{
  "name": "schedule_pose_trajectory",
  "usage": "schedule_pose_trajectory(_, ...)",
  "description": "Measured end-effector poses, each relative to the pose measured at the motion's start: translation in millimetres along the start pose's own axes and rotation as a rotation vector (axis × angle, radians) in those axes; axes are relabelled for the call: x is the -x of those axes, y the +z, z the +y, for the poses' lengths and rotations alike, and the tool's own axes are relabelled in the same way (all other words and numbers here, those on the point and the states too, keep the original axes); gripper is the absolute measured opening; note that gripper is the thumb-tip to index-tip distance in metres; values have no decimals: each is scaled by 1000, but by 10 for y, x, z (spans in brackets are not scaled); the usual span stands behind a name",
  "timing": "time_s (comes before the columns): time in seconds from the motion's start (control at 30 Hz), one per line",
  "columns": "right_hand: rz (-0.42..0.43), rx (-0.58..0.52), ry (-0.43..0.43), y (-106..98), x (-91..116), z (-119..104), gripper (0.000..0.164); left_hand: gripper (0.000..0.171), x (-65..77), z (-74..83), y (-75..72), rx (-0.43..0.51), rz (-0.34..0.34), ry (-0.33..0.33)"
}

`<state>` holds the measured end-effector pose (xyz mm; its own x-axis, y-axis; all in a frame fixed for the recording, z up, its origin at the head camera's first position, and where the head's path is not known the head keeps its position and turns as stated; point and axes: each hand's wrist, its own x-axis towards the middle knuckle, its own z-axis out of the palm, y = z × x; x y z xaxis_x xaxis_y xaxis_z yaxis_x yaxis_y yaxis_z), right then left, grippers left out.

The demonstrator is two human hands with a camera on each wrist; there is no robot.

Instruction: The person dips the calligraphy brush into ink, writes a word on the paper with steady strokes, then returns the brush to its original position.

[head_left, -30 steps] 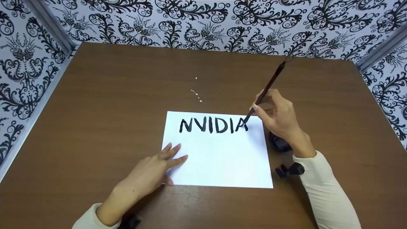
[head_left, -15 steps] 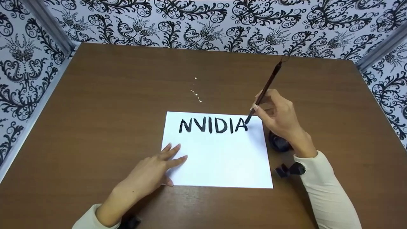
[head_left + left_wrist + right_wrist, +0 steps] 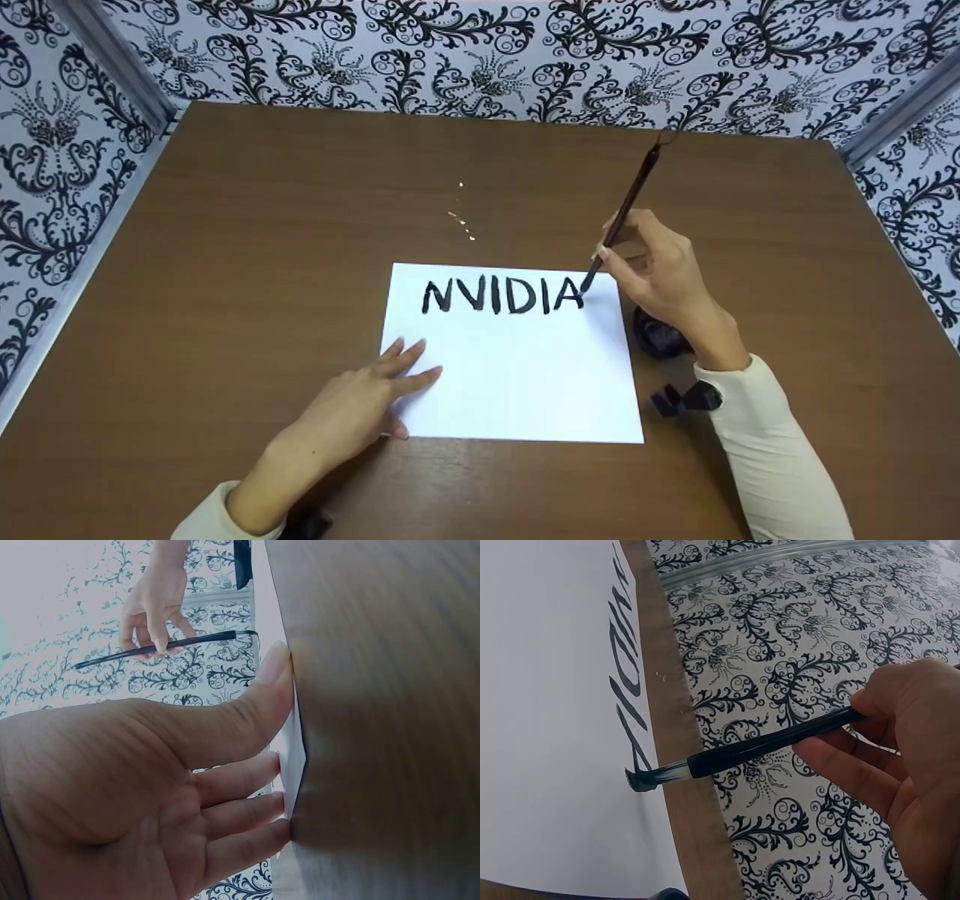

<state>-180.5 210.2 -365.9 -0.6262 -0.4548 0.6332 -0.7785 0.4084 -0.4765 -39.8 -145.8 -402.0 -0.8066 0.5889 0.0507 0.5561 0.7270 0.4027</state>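
Note:
A white sheet of paper [image 3: 510, 375] lies on the brown table, with the black brushed letters "NVIDIA" [image 3: 521, 295] along its top. My right hand [image 3: 656, 274] pinches a dark paintbrush [image 3: 634, 191] between thumb and fingers. The brush's inky bristles [image 3: 643, 778] touch the paper at the right leg of the last A, bent sideways in the right wrist view. With spread fingers, my left hand [image 3: 356, 409] rests on the paper's lower left corner. Its thumb lies at the near edge, as the left wrist view [image 3: 274, 690] also shows.
A round black container [image 3: 658, 335] stands right of the paper, partly hidden under my right wrist. Small pale specks [image 3: 461, 220] dot the table [image 3: 262, 225] beyond the sheet. Black-and-white patterned walls [image 3: 480, 60] border the table at the back and sides.
The brush tip has shifted slightly right and down along the right leg of the A, and its top end has swung left. My left hand stays in place.

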Motion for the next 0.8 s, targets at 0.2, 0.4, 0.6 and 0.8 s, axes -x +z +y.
schedule_pose_trajectory(0.2,4,14,-9,1,-10,2,28,72,13,-7,0,-3,11,7)
schedule_pose_trajectory(0.4,43,-55,18,-32,-33,-49,31,72,21,-1,0,-5,15,2)
schedule_pose_trajectory(0.6,209,-221,72,-223,-78,-248,31,72,8,6,-17,-1,0,-12)
schedule_pose_trajectory(0.8,373,-502,115,-475,-118,-485,32,72,-9,10,-6,-7,-20,-22)
